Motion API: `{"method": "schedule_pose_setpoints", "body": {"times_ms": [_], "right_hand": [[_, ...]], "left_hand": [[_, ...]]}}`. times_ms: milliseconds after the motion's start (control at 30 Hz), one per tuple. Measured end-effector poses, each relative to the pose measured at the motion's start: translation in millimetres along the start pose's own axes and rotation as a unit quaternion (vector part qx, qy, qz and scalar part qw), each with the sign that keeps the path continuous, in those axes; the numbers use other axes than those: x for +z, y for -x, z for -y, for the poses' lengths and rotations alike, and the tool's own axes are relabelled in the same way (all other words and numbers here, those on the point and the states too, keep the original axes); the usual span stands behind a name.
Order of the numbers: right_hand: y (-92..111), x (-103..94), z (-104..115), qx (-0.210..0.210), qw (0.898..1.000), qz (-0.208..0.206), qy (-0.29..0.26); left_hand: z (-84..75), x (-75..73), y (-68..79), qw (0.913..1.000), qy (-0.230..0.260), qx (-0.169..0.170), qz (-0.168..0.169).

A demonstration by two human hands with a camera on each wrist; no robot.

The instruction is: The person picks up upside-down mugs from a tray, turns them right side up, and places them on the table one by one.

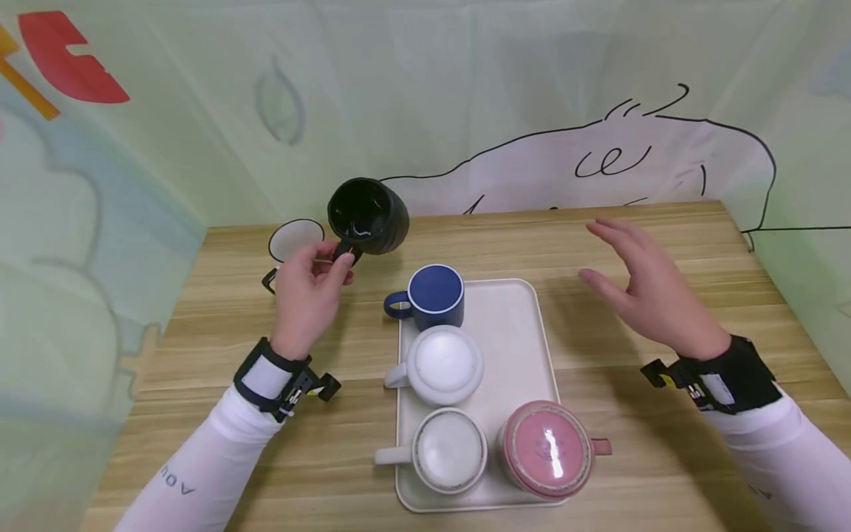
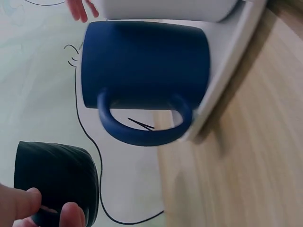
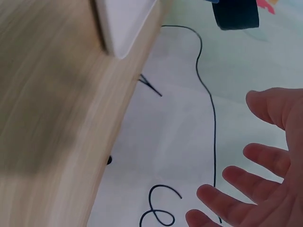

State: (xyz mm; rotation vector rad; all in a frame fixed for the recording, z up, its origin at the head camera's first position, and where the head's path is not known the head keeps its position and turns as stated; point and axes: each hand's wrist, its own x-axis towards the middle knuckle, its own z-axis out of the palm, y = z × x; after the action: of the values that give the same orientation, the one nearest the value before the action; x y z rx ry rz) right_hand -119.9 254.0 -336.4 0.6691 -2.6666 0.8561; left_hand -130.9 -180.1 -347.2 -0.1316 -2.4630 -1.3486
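Observation:
My left hand (image 1: 309, 292) pinches the handle of a dark, near-black mug (image 1: 388, 222) between thumb and fingers. The mug is held up past the tray's far left corner, tilted so its glossy inside shows in the head view. Behind that hand stands a white mug with a black rim (image 1: 292, 238), partly hidden. Below and right of the dark mug, a blue mug (image 1: 435, 292) sits bottom up on the tray (image 1: 508, 318), its handle pointing left. My right hand (image 1: 654, 292) is held over the table right of the tray, fingers spread, holding nothing.
Two white mugs, one (image 1: 444, 366) behind the other (image 1: 450, 451), stand upside down along the tray's left side, handles leftward. A pink mug (image 1: 548, 451) is upside down at its near right corner. A printed cloth (image 1: 412, 89) hangs behind the wooden table (image 1: 359, 443).

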Motion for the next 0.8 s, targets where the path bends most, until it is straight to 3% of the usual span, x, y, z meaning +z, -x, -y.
{"method": "schedule_pose_setpoints", "body": {"times_ms": [333,800], "right_hand": [[16.7,3.2,-18.4,-0.015,0.999,0.019,0.048],[29.9,5.2,-26.8,-0.004,0.994,0.057,0.098]], "left_hand": [[19.1,3.2,5.8,0.9992,-0.035,-0.018,-0.004],[34.8,10.2,9.2,0.9966,-0.047,-0.064,0.019]]}}
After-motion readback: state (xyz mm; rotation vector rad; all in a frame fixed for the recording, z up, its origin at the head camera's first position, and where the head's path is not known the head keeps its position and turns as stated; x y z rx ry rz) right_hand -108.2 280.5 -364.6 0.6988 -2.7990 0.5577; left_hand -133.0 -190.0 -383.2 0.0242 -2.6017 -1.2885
